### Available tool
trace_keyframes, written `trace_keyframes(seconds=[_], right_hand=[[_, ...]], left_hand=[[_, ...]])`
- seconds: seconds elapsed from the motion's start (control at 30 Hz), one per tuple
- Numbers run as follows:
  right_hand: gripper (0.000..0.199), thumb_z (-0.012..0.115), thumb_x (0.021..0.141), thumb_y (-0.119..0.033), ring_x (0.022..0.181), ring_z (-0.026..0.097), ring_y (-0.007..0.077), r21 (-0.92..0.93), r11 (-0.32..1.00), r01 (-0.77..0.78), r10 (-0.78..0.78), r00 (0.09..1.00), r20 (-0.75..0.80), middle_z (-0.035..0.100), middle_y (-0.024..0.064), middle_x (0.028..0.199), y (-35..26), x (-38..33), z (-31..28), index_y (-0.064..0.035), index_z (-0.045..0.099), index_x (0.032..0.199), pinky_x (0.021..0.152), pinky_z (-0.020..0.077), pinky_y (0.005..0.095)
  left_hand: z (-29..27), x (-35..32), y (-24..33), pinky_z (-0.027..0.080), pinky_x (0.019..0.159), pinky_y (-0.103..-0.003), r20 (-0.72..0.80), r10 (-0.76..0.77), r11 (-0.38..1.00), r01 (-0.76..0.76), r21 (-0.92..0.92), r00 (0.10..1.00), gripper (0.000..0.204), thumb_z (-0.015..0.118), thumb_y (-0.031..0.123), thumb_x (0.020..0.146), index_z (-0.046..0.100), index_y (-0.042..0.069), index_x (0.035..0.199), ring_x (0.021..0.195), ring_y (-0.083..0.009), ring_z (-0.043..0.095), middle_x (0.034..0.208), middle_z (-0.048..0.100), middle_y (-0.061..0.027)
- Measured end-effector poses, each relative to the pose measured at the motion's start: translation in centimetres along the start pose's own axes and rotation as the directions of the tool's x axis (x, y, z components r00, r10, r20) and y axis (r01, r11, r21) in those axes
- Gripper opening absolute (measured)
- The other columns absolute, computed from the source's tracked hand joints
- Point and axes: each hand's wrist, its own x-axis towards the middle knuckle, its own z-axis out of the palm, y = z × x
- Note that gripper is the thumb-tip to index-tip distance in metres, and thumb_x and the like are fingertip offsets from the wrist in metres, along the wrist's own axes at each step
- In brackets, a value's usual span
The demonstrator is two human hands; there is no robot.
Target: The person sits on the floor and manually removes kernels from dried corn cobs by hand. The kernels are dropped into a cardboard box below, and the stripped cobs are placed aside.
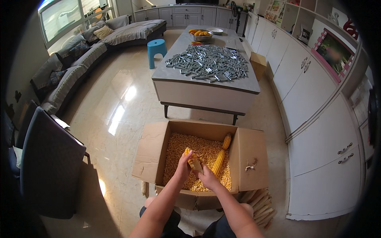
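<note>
Clasped by left hand (183, 165) and right hand (207, 178): part-bare corn cob (195, 162)
Hard twisting could fling kernels (177, 144) past the box (251, 147)

Kernels (174, 146) lying in a box (252, 158), ears of corn (218, 162) resting on them, table (206, 89) standing behind, sofa (89, 53) stretching along the left, cabinets (291, 85) lining the right

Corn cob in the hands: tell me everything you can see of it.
The corn cob looks partly shelled: yellow kernels remain toward its upper left, while a pale, bare stretch faces the right hand. It slants down to the right, gripped by that hand and the left hand, over loose kernels in the open cardboard box. Fingers hide the rest.
</note>
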Motion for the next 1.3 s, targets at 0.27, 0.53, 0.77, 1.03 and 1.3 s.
trace_keyframes(seconds=[0.27, 0.53, 0.77, 1.03, 1.3], right_hand=[[0.046, 0.048, 0.087, -0.030, 0.101, 0.052, 0.0351, 0.060, 0.997, 0.041, -0.043, 0.999, 0.028, 0.053, 0.0239, 0.107, -2.0, -0.9, 0.4, 0.0003, 0.038, 0.120, 0.083, 0.0410, 0.0388], [0.030, 0.048, 0.089, -0.024, 0.078, 0.052, 0.0139, 0.171, 0.985, 0.010, -0.011, 1.000, 0.003, 0.054, 0.0062, 0.089, -0.1, -0.6, 1.0, -0.0021, 0.044, 0.109, 0.069, 0.0426, 0.0278], [0.034, 0.049, 0.089, -0.025, 0.049, 0.039, 0.0050, 0.372, 0.928, 0.014, -0.048, 0.995, 0.083, 0.048, -0.0008, 0.071, 0.2, -0.2, 0.7, -0.0071, 0.038, 0.115, 0.043, 0.0319, 0.0203], [0.040, 0.049, 0.089, -0.025, 0.068, 0.049, 0.0095, 0.370, 0.921, 0.123, -0.151, 0.987, 0.049, 0.052, 0.0040, 0.084, 0.1, 0.3, 0.6, -0.0046, 0.037, 0.121, 0.060, 0.0423, 0.0235], [0.038, 0.049, 0.089, -0.025, 0.082, 0.052, 0.0144, 0.137, 0.991, 0.000, -0.010, 0.997, 0.073, 0.054, 0.0062, 0.093, -0.3, -0.4, 1.1, -0.0007, 0.041, 0.117, 0.072, 0.0434, 0.0286]], left_hand=[[-0.9, 0.6, -0.8, 0.046, 0.058, -0.027, -0.078, 0.029, 0.991, -0.018, 0.136, 0.997, 0.021, 0.062, 0.017, 0.078, 0.046, 0.008, 0.088, 0.064, -0.0130, 0.054, 0.074, 0.054, -0.0031], [-0.8, 0.6, -0.9, 0.047, 0.058, -0.025, -0.042, 0.037, 0.973, -0.026, 0.230, 0.998, 0.022, 0.062, 0.012, 0.078, 0.045, 0.008, 0.091, 0.067, -0.0116, 0.054, 0.076, 0.053, -0.0019], [-1.6, 0.7, -0.8, 0.045, 0.068, -0.025, 0.102, 0.025, 0.980, -0.045, 0.192, 0.994, 0.034, 0.063, 0.014, 0.077, 0.042, 0.006, 0.102, 0.077, -0.0105, 0.051, 0.084, 0.050, -0.0019], [-0.7, 0.1, 0.6, 0.047, 0.062, -0.027, 0.062, 0.017, 0.998, -0.020, 0.057, 0.998, 0.027, 0.063, 0.005, 0.072, 0.044, 0.007, 0.091, 0.070, -0.0139, 0.055, 0.080, 0.054, -0.0035], [0.5, -0.5, 0.3, 0.045, 0.060, -0.027, -0.134, 0.078, 0.929, -0.024, 0.369, 0.988, 0.034, 0.067, 0.003, 0.068, 0.044, 0.008, 0.092, 0.070, -0.0117, 0.053, 0.078, 0.052, -0.0021]])
